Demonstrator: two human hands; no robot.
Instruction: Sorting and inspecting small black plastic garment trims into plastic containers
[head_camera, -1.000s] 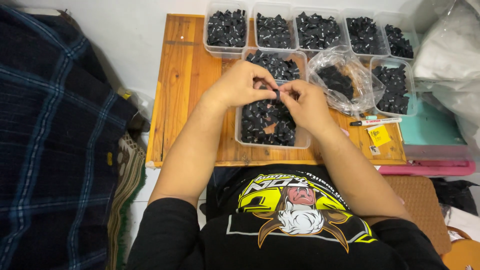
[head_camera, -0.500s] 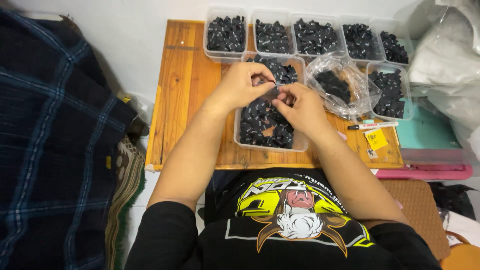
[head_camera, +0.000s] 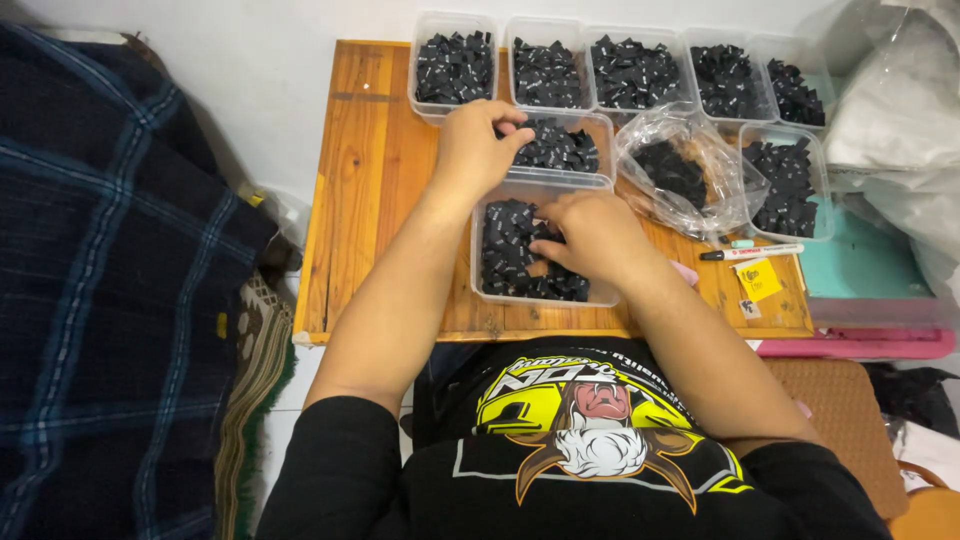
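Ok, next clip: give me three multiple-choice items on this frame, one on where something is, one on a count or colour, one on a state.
1. Where is the right hand?
A. In the near clear tub of small black pieces
B. On the marker pen
C. On the blue plaid cloth

2. How many clear tubs stand in the far row along the wall?
A. Two
B. Five
C. Eight

3. What state is the clear plastic bag in?
A. Sealed and flat
B. Open and crumpled, black pieces inside
C. Hanging from a hook

Answers:
1 A: the right hand rests on the black pieces in the tub nearest the person, while the left hand is at the tub behind it.
2 B: five tubs sit side by side at the far edge of the wooden board.
3 B: the bag lies loose with dark pieces showing through.
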